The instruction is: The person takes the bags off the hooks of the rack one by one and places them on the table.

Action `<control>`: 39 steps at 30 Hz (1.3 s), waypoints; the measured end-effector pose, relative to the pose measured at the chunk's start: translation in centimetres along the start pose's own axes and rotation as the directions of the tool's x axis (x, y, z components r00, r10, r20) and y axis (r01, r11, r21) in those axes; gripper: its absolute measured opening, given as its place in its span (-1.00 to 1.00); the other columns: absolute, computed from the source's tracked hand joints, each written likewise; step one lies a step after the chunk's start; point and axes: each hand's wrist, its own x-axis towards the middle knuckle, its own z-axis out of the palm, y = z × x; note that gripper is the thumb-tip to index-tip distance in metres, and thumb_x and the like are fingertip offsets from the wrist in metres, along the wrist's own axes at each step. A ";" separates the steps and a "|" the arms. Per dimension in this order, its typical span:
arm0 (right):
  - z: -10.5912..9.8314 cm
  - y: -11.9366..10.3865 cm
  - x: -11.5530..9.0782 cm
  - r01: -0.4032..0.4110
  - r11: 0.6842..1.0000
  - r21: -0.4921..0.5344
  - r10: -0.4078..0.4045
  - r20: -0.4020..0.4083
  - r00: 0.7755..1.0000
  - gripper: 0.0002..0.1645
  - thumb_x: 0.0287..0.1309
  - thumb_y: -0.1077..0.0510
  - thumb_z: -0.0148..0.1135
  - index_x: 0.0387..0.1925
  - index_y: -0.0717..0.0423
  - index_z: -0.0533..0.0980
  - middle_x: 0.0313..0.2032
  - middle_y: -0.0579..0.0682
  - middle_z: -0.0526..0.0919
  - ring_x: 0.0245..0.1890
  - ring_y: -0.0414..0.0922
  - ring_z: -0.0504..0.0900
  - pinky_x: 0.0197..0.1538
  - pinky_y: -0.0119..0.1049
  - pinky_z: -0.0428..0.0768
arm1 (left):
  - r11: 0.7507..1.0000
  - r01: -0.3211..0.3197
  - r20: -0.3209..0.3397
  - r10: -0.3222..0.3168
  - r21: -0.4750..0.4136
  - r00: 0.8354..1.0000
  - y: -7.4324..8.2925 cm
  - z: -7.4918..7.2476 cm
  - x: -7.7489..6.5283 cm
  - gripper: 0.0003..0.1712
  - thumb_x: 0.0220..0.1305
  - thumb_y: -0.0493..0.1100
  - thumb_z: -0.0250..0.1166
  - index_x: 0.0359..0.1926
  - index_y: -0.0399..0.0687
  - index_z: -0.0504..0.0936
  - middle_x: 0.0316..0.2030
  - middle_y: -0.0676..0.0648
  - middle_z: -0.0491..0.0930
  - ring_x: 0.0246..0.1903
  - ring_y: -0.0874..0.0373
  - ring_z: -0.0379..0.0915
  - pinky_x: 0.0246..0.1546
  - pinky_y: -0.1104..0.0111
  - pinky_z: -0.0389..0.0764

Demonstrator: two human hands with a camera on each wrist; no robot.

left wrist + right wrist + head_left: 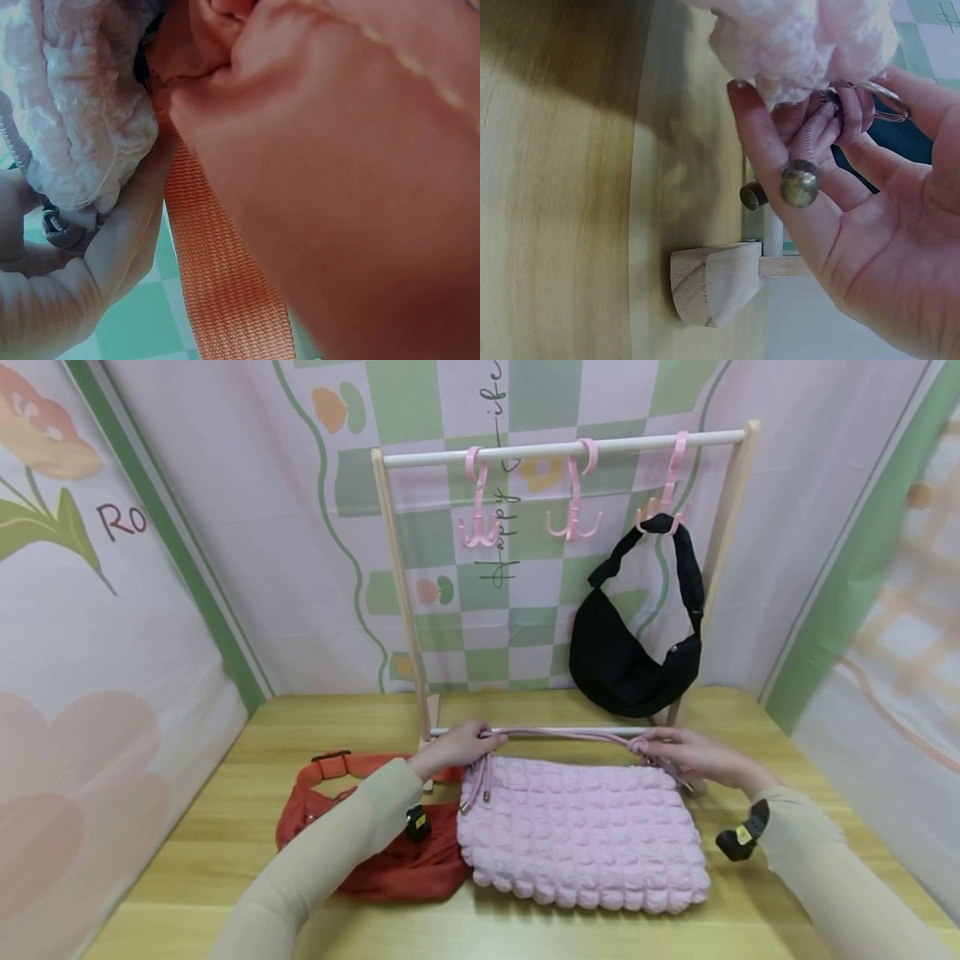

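A pink puffy handbag [581, 835] lies at the front of the wooden table, its thin cord strap [562, 733] stretched along the top. My left hand [456, 748] pinches the strap at its left end, where cord ends with metal tips dangle. At the opposite end, my right hand [701, 755] holds the strap by its knot. In the right wrist view, metal-tipped cord ends [801, 184] hang over the fingers beside a metal ring [889, 101]. The left wrist view has the fingers around the bag's corner, close to an orange-red bag [360, 165].
That orange-red bag [420, 877] lies left of the handbag, under my left forearm. Behind stands a rack with a white top bar [525, 452] and pink hooks [574, 502]. A black bag [626, 664] hangs from the right hook. Printed curtains [315, 635] surround the table.
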 end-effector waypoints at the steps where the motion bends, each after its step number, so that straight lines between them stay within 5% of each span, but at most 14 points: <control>1: 0.0 0.0 0.0 0.001 1.000 -0.004 -0.001 0.002 1.000 -0.48 0.41 -0.01 -0.06 0.15 0.33 0.33 -0.28 -0.01 0.56 -0.65 -0.29 0.32 -0.61 -0.41 0.39 | 1.000 0.001 -0.002 -0.001 0.001 1.000 0.0 0.0 0.0 -0.58 0.36 0.11 0.10 -0.51 -0.06 0.30 -0.61 0.05 0.26 -0.66 0.23 0.21 -0.66 0.43 0.33; 10: 0.3 1.0 0.4 -0.014 0.996 -0.083 0.012 -0.025 1.000 -0.55 0.37 -0.04 0.01 0.09 0.21 0.39 -0.43 -0.05 0.50 -0.65 -0.25 0.36 -0.63 -0.37 0.42 | 1.000 0.005 0.004 -0.005 0.015 1.000 0.0 0.3 0.0 -0.58 0.36 0.10 0.09 -0.52 -0.06 0.31 -0.63 0.06 0.28 -0.68 0.25 0.23 -0.67 0.44 0.34; 21: 0.6 1.1 0.1 -0.073 0.996 -0.049 0.072 -0.005 0.997 -0.50 0.36 -0.06 0.02 0.15 0.19 0.37 -0.58 -0.10 0.37 -0.67 -0.25 0.30 -0.63 -0.42 0.38 | 1.000 0.021 0.028 -0.020 -0.003 0.999 -0.2 0.4 0.1 -0.59 0.35 0.12 0.10 -0.44 -0.11 0.38 -0.63 0.05 0.32 -0.68 0.24 0.27 -0.62 0.37 0.39; 30: 0.6 1.5 0.1 -0.126 0.991 -0.053 0.126 -0.007 0.992 -0.40 0.36 -0.08 0.02 0.24 0.23 0.29 -0.55 -0.08 0.36 -0.62 -0.25 0.31 -0.58 -0.42 0.43 | 0.999 0.041 0.020 -0.041 0.016 0.999 -0.3 0.3 0.1 -0.55 0.31 0.19 0.12 -0.33 -0.14 0.49 -0.59 0.03 0.40 -0.66 0.23 0.27 -0.62 0.39 0.38; 39: 0.7 1.3 0.0 -0.149 0.986 -0.080 0.147 -0.026 0.989 -0.38 0.32 -0.10 0.08 0.23 0.21 0.30 -0.29 0.07 0.39 -0.56 -0.22 0.33 -0.56 -0.40 0.44 | 0.998 0.058 0.044 -0.058 0.005 0.997 -0.4 0.1 0.0 -0.53 0.27 0.22 0.15 -0.24 -0.12 0.55 -0.52 -0.02 0.52 -0.60 0.21 0.38 -0.41 0.16 0.59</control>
